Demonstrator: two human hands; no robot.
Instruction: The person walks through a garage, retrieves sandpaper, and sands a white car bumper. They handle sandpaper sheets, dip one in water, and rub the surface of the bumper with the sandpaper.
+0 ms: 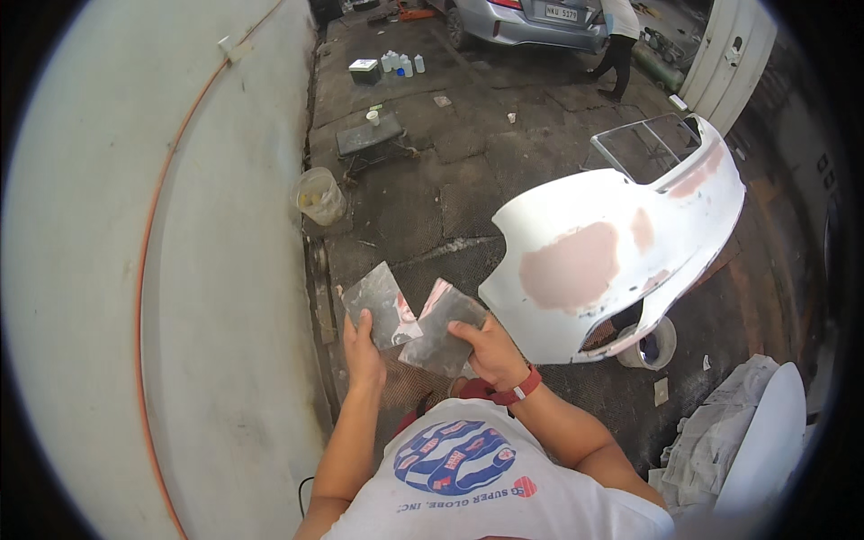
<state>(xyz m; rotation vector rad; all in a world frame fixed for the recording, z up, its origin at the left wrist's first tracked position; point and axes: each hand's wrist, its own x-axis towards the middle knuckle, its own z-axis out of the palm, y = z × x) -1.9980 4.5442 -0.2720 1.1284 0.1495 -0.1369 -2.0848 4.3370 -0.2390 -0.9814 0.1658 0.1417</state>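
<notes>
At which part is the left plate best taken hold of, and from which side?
The left plate is probably best gripped at its near left edge, coming from the left, thumb on top, as the left hand does: it is flat, and the pink smear lies toward its right.

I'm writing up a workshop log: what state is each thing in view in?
Left hand: gripping the left plate.
Right hand: gripping the right plate.
Left plate: flat, smeared with pinkish paste.
Right plate: flat, streaked pink at one corner.
White car bumper: patched with dull pink.
Left bucket: open, upright.
Right bucket: open.
Small cup: upright.
Silver car: partly out of frame.
</notes>
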